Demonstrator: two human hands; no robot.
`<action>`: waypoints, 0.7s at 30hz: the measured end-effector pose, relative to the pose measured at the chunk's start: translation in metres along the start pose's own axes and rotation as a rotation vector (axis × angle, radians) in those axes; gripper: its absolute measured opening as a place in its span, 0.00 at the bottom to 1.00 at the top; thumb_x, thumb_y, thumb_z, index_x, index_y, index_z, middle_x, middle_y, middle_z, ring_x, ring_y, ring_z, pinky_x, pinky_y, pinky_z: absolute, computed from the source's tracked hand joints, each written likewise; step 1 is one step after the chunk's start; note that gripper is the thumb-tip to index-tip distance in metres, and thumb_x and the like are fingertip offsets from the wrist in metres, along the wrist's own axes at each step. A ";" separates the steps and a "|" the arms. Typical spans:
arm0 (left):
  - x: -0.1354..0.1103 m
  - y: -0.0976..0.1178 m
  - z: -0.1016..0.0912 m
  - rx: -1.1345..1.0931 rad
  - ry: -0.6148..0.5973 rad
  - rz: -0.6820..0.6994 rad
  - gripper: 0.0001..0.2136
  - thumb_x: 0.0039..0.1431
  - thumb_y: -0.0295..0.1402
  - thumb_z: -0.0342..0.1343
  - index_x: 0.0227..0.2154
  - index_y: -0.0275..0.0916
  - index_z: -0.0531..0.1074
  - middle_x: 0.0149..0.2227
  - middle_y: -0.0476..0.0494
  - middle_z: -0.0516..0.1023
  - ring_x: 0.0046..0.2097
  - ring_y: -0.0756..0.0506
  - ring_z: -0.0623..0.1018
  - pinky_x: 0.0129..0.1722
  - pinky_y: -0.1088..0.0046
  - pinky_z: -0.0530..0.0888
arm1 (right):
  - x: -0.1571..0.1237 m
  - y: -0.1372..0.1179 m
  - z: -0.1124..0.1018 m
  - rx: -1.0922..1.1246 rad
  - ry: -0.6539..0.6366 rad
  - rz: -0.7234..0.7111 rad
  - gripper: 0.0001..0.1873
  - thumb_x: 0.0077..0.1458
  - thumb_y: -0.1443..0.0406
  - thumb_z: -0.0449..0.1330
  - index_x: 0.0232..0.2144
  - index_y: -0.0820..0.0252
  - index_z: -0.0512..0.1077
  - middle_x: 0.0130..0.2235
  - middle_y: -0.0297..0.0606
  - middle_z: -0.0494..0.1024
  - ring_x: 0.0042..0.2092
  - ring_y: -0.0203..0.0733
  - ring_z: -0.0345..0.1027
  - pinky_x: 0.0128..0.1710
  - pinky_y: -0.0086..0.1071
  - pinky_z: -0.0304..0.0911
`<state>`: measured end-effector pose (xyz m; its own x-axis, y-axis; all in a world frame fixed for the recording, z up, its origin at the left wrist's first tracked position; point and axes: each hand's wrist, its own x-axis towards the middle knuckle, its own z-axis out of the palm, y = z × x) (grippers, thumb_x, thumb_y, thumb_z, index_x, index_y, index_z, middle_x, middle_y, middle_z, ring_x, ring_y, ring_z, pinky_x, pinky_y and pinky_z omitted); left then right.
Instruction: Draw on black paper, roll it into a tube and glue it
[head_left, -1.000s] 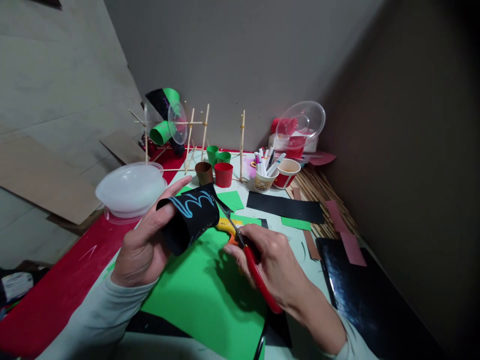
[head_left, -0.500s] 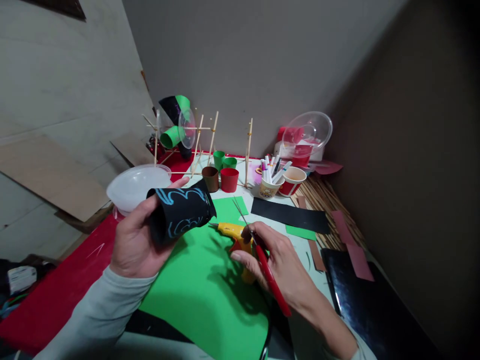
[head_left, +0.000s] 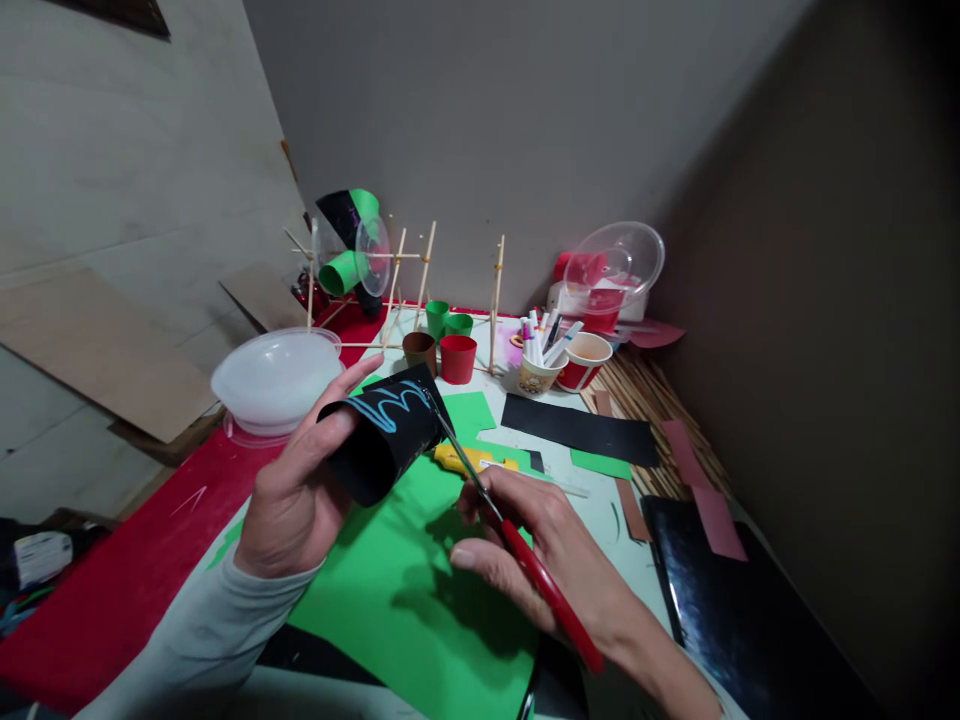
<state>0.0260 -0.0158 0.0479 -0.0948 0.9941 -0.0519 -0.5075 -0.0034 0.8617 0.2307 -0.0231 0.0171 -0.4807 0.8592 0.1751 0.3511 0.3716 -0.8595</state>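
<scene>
My left hand [head_left: 289, 510] is wrapped around a rolled black paper cup [head_left: 401, 425] with light-blue zigzag lines drawn on its side. The cup is tilted, its wide mouth facing me. In my right hand [head_left: 574, 535] are red-handled scissors [head_left: 544, 580], the metal blades reaching up to the cup's far rim. Whether the blades bite into the paper cannot be made out. Behind the blades a yellow glue gun [head_left: 459, 460] lies on its side, partly hidden. Below both hands spreads a large green sheet [head_left: 375, 610].
Small paper cups, including a red one [head_left: 458, 360], stand at the back beside a stick frame [head_left: 496, 300]. Markers [head_left: 544, 340] fill a paper cup. A black strip [head_left: 577, 430], bamboo sticks [head_left: 667, 410] and a glossy black panel [head_left: 742, 600] lie right; a plastic bowl [head_left: 277, 375] sits left.
The black cup has turned and shifted right, its mouth now more toward me. The scissor blades have swung from free air onto the cup's rim, and my right hand has moved slightly down.
</scene>
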 end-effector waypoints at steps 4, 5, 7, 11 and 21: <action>-0.001 0.000 0.000 -0.027 -0.014 -0.002 0.27 0.60 0.39 0.61 0.61 0.39 0.70 0.61 0.46 0.77 0.66 0.41 0.70 0.56 0.73 0.72 | 0.001 0.002 -0.001 -0.014 0.015 0.016 0.22 0.62 0.46 0.61 0.31 0.58 0.67 0.31 0.34 0.71 0.33 0.40 0.63 0.35 0.33 0.55; -0.001 0.000 -0.001 -0.033 -0.020 -0.002 0.26 0.60 0.39 0.60 0.61 0.39 0.70 0.61 0.45 0.78 0.66 0.40 0.70 0.57 0.72 0.72 | 0.001 0.002 -0.001 -0.019 0.017 0.022 0.22 0.62 0.47 0.61 0.31 0.58 0.67 0.31 0.34 0.71 0.32 0.40 0.63 0.34 0.33 0.55; -0.001 0.000 -0.002 -0.041 -0.037 0.000 0.27 0.61 0.39 0.60 0.62 0.38 0.69 0.61 0.43 0.77 0.65 0.39 0.71 0.59 0.70 0.71 | 0.002 0.002 -0.002 -0.032 0.022 0.029 0.22 0.61 0.46 0.61 0.32 0.58 0.67 0.31 0.34 0.71 0.32 0.40 0.63 0.34 0.33 0.55; -0.001 0.000 -0.005 -0.006 -0.105 -0.021 0.33 0.56 0.42 0.64 0.64 0.41 0.67 0.62 0.44 0.76 0.64 0.38 0.72 0.58 0.71 0.72 | 0.002 0.002 -0.001 -0.045 0.025 0.000 0.21 0.62 0.47 0.61 0.32 0.58 0.68 0.31 0.33 0.71 0.32 0.39 0.62 0.34 0.33 0.56; -0.008 -0.004 -0.007 0.149 -0.186 -0.091 0.35 0.54 0.46 0.65 0.65 0.50 0.64 0.54 0.47 0.80 0.54 0.38 0.78 0.53 0.69 0.74 | -0.002 0.007 0.008 -0.151 0.178 -0.075 0.18 0.60 0.52 0.67 0.38 0.59 0.69 0.32 0.31 0.70 0.32 0.38 0.61 0.33 0.31 0.55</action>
<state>0.0232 -0.0243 0.0411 0.1115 0.9924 -0.0513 -0.3733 0.0897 0.9234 0.2281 -0.0247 0.0070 -0.3655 0.8706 0.3293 0.4420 0.4737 -0.7617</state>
